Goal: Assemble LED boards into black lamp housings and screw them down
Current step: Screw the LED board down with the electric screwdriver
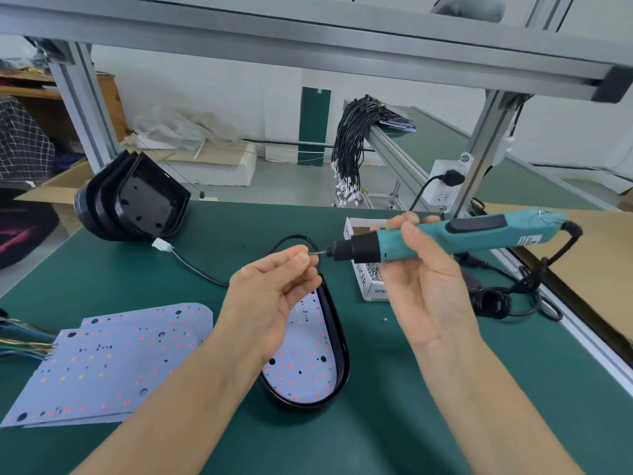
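Loading a screw onto the driver bit above the lamp housing.

Left of the housing, spare LED boards lie stacked on the green desk; an LED board already sits inside the housing. Just above it, the left hand pinches what seems to be a small screw (too tiny to tell for sure) against the bit, while the right hand grips the teal electric screwdriver. Right of the housing stands the screw box. Best to seat the screw straight on the tip, then lower it squarely into a board hole.
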